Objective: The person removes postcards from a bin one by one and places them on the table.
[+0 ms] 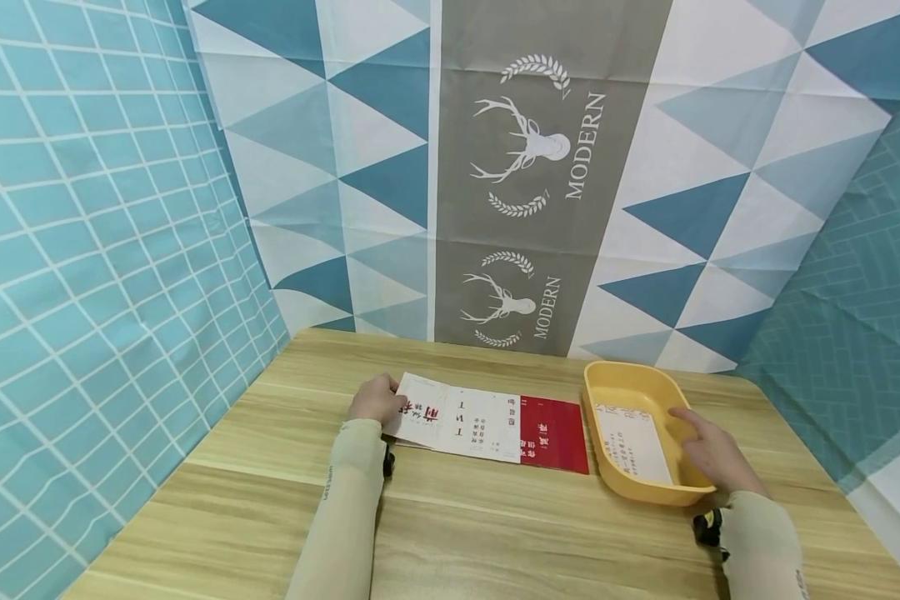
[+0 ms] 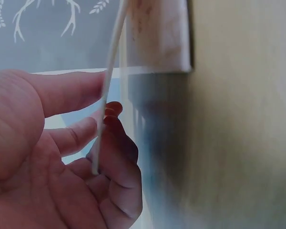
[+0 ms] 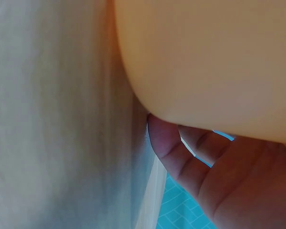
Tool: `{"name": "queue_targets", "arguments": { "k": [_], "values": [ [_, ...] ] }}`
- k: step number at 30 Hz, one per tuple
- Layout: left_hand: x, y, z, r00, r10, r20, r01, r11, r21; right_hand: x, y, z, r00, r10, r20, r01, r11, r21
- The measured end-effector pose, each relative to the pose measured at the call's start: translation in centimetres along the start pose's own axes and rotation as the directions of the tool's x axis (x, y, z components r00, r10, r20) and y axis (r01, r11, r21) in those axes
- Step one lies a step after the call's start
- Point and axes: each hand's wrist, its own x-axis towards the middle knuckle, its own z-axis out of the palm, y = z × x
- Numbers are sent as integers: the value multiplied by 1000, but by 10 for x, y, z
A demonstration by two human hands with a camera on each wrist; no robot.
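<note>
My left hand [image 1: 375, 400] pinches a white card with red and black characters [image 1: 422, 410] by its left end. In the left wrist view the card [image 2: 109, 62] appears edge-on between thumb and fingers, raised off the tabletop. Beside it lie a white card with black print [image 1: 483, 425] and a red card [image 1: 558, 435], overlapping in a row. At the right, my right hand [image 1: 723, 454] grips the side of a yellow plastic tray [image 1: 607, 454]. Its fingertips [image 3: 164, 133] press against the tray's outer wall in the right wrist view. Another white printed card [image 1: 633, 446] lies inside the tray.
Everything rests on a wood-grain table [image 1: 525, 533]. Behind it hangs a patterned cloth [image 1: 510, 208] with triangles and deer heads. A blue tiled sheet [image 1: 97, 250] rises along the left edge, and a teal sheet [image 1: 855, 333] hangs at the right.
</note>
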Motion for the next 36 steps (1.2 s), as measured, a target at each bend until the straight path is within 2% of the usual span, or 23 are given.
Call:
{"name": "queue_targets", "arguments": {
  "k": [9, 15, 23, 36],
  "values": [
    [1, -1, 2, 1000, 19, -22, -18, 998, 65, 2, -2, -3, 999, 30, 18, -30, 1000, -7],
    [-1, 1, 3, 999, 23, -31, -20, 996, 83, 0, -3, -3, 1000, 17, 17, -17, 1000, -7],
    [4, -1, 7, 999, 8, -36, -4, 994, 113, 0, -2, -2, 1000, 6, 8, -6, 1000, -9],
    [-2, 2, 4, 998, 6, -57, 2, 989, 147, -1, -4, -2, 1000, 22, 13, -22, 1000, 3]
  ]
}}
